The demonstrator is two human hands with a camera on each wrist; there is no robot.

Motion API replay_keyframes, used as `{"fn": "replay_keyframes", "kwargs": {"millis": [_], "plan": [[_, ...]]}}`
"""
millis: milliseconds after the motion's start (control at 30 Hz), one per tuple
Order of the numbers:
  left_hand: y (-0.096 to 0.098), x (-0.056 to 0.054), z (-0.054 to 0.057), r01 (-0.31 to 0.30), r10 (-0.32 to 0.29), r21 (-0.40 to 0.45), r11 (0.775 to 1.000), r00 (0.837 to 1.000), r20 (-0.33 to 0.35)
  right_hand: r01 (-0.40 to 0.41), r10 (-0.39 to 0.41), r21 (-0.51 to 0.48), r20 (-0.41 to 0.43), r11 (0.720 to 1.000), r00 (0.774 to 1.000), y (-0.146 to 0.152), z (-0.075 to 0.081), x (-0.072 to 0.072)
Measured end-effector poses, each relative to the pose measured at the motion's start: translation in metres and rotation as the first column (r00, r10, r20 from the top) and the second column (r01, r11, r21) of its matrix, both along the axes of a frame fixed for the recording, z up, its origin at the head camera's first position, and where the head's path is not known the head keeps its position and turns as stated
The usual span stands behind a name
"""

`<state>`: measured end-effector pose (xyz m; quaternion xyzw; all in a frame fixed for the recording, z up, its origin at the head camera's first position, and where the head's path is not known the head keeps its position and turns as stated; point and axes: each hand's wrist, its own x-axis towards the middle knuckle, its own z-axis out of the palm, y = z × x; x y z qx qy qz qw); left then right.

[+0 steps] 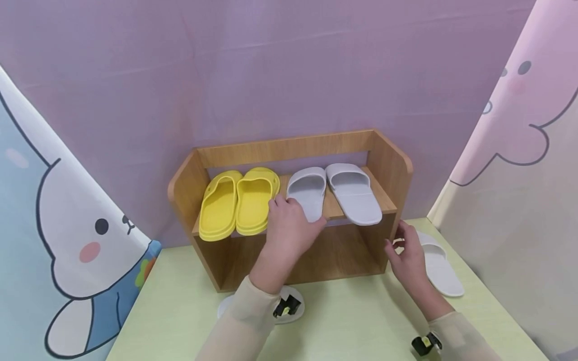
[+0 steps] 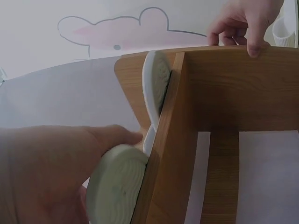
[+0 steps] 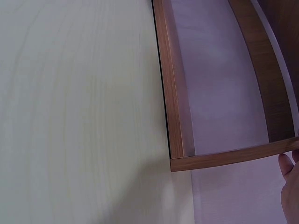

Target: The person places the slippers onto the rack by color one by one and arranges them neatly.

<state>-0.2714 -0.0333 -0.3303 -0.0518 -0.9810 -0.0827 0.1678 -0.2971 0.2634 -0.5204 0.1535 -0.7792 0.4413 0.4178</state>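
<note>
A wooden shoe rack (image 1: 289,150) holds a pair of yellow clogs (image 1: 218,210) on the left of its upper shelf and two pale grey slippers on the right. My left hand (image 1: 289,223) grips the left grey slipper (image 1: 309,188), thumb on its right side; the other fingers are partly hidden. The left wrist view shows that slipper's ridged sole (image 2: 119,186) jutting past the shelf edge. Beside it lies the right grey slipper (image 1: 354,193). My right hand (image 1: 408,255) holds the rack's right side panel (image 1: 392,170) near its front edge, fingers on the outside.
A light slipper (image 1: 444,271) lies on the pale green table (image 1: 343,321) right of the rack. In front, another light slipper (image 1: 295,306) is partly covered by my left forearm. The lower compartment (image 1: 334,250) is open at the front. A purple backdrop (image 1: 289,75) stands behind.
</note>
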Motion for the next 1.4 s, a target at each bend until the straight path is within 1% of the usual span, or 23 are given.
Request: {"fn": "replay_keyframes", "kwargs": {"millis": [100, 200, 300, 500, 633, 833, 900, 1100, 1400], "plan": [[-0.002, 0.001, 0.001, 0.011, -0.013, 0.062, 0.998, 0.999, 0.034, 0.006, -0.006, 0.010, 0.010, 1.000, 1.000, 0.000, 0.000, 0.000], [-0.004, 0.003, 0.001, 0.027, -0.035, 0.127, 0.992, 0.997, 0.064, 0.009, -0.009, 0.012, 0.016, 1.000, 1.000, 0.000, 0.000, 0.000], [-0.005, 0.005, 0.001, 0.052, -0.066, 0.177, 0.983, 0.995, 0.078, 0.008, -0.008, 0.008, 0.017, 1.000, 1.000, -0.001, 0.001, -0.001], [-0.007, 0.008, 0.001, 0.088, -0.111, 0.223, 0.971, 0.989, 0.096, 0.009, -0.009, 0.010, 0.019, 1.000, 1.000, -0.001, 0.003, -0.001], [-0.005, 0.008, 0.001, 0.099, -0.120, 0.209, 0.973, 0.989, 0.090, 0.009, -0.009, 0.009, 0.022, 1.000, 1.000, -0.001, 0.003, -0.001], [0.000, 0.004, -0.004, 0.102, -0.108, 0.138, 0.985, 0.994, 0.036, 0.010, -0.010, 0.010, 0.024, 1.000, 1.000, -0.002, 0.003, 0.000], [0.002, 0.004, -0.005, 0.097, -0.101, 0.129, 0.987, 0.995, 0.025, 0.010, -0.010, 0.011, 0.024, 1.000, 1.000, -0.002, 0.002, 0.000], [0.004, 0.003, -0.007, 0.089, -0.090, 0.117, 0.989, 0.996, 0.005, 0.009, -0.010, 0.012, 0.015, 1.000, 1.000, 0.000, 0.001, 0.000], [0.004, 0.004, -0.010, 0.086, -0.085, 0.149, 0.985, 0.996, -0.013, 0.009, -0.009, 0.007, 0.016, 1.000, 1.000, 0.000, -0.001, -0.001]]}}
